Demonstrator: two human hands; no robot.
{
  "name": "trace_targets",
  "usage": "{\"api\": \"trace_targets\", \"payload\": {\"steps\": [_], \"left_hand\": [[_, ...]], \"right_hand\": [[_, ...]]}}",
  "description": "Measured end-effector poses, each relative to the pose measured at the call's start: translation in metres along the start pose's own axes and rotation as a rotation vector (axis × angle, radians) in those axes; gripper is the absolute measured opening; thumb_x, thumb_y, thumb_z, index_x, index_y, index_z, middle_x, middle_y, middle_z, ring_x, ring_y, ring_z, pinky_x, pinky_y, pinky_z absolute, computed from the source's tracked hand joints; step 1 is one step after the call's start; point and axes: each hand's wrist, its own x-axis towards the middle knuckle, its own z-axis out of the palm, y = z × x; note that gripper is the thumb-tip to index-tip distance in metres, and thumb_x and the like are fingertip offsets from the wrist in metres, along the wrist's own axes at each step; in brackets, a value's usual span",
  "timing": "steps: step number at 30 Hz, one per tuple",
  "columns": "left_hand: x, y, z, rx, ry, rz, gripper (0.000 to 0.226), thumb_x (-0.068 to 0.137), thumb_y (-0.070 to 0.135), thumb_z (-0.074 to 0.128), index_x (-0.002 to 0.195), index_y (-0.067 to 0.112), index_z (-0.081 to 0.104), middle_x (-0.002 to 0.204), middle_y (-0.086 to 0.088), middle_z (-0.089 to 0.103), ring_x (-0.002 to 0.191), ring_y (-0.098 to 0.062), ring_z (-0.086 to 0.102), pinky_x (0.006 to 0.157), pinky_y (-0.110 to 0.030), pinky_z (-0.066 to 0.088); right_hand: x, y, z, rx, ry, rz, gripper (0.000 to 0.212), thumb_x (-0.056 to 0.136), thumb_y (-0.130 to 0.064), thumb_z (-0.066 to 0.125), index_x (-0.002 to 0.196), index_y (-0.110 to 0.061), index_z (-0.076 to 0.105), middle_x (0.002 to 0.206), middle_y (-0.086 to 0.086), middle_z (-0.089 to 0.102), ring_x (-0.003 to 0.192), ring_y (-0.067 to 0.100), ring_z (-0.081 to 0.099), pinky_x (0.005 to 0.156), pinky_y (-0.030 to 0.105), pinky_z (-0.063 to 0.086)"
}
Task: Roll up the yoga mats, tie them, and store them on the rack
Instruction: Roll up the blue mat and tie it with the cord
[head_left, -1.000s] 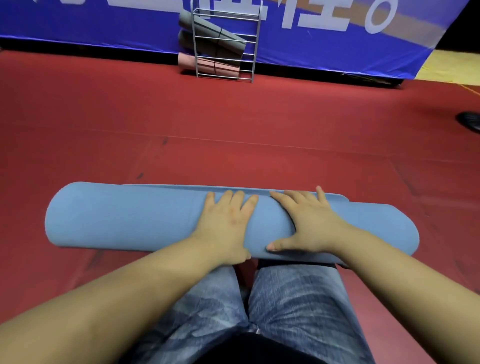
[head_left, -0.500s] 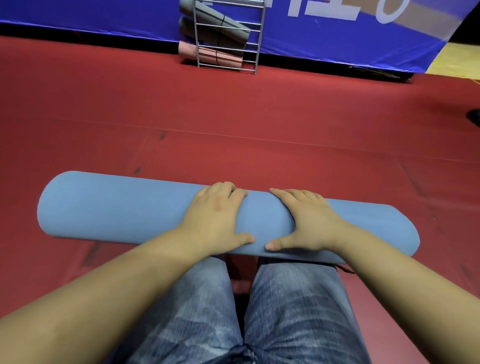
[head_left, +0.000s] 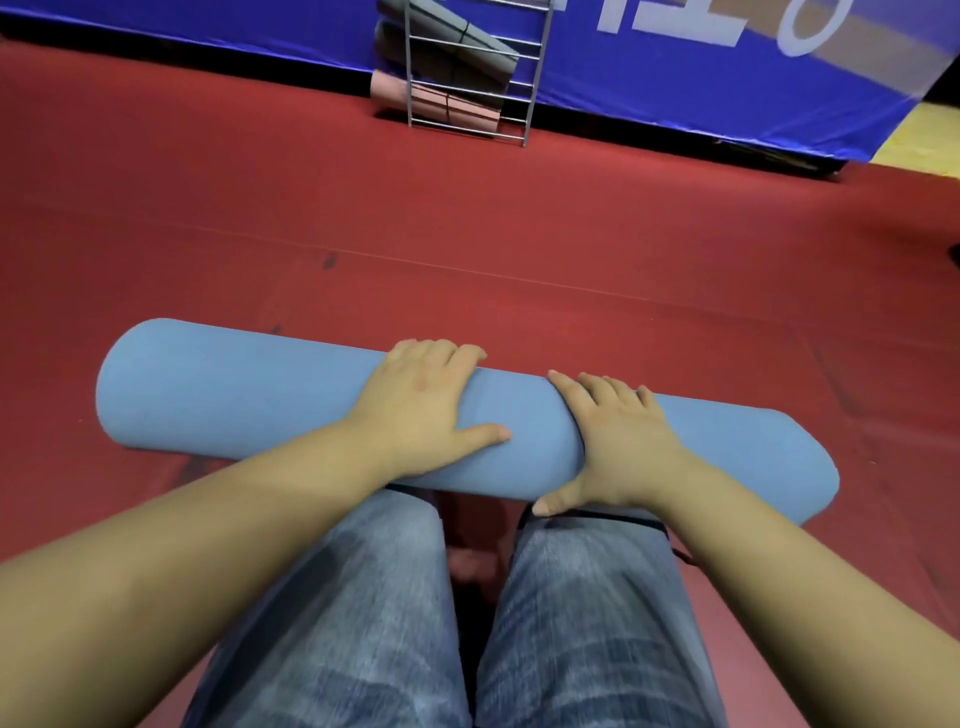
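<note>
A blue yoga mat (head_left: 249, 395), fully rolled, lies across the red floor just in front of my knees. My left hand (head_left: 431, 405) sits on the roll's middle, fingers curled over its far side and thumb along the near side. Beside it, my right hand (head_left: 613, 441) wraps the roll, fingers spread over the top and thumb tucked at the near lower edge. A thin dark strap (head_left: 613, 515) shows under the roll by my right knee. The metal rack (head_left: 530, 78) stands far ahead against the blue banner.
Rolled grey mats (head_left: 467, 36) and a pink mat (head_left: 441, 104) lie in the rack. Open red floor (head_left: 467, 218) stretches between me and the rack. A yellow floor patch (head_left: 924, 150) is at the far right.
The mat's last loose flap has been rolled in. My hands went from pressing flat on top to wrapping round the roll, and the view has tilted closer.
</note>
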Motion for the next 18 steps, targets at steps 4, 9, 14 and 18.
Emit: {"api": "trace_targets", "payload": {"steps": [4,9,14,18], "left_hand": [[-0.016,-0.003,0.016,0.268,-0.217,-0.039,0.125,0.063,0.081,0.054,0.151,0.012,-0.001,0.157,-0.013,0.004,0.145,-0.029,0.004,0.116,-0.047,0.002],[-0.002,-0.01,0.023,0.272,-0.175,-0.065,0.126,0.064,0.064,0.071,0.151,0.012,-0.005,0.157,-0.011,0.004,0.145,-0.028,0.004,0.116,-0.047,0.002],[0.001,-0.008,0.017,0.286,-0.159,-0.018,0.132,0.059,0.068,0.072,0.151,0.013,-0.005,0.157,-0.011,0.005,0.145,-0.028,0.005,0.116,-0.047,0.0],[0.008,-0.003,0.001,0.361,-0.156,0.019,0.132,0.06,0.063,0.075,0.15,0.014,-0.007,0.155,-0.012,0.01,0.143,-0.03,0.011,0.115,-0.048,0.006]], "right_hand": [[0.023,0.0,-0.016,0.003,-0.061,-0.022,0.131,0.052,-0.075,0.072,0.152,-0.028,0.002,0.152,0.004,0.024,0.14,0.026,0.022,0.115,0.05,0.017],[0.016,0.0,-0.014,-0.057,0.063,0.027,0.128,0.054,-0.08,0.064,0.152,-0.025,0.004,0.153,0.01,0.022,0.142,0.027,0.018,0.116,0.053,0.008],[-0.004,0.011,0.017,-0.154,0.282,0.044,0.146,0.021,-0.081,0.073,0.144,-0.012,0.037,0.135,0.027,0.047,0.123,0.046,0.046,0.1,0.06,0.036],[-0.003,0.013,0.004,-0.187,0.3,0.059,0.137,0.03,-0.067,0.08,0.146,-0.014,0.032,0.138,0.021,0.046,0.125,0.038,0.045,0.103,0.055,0.033]]}}
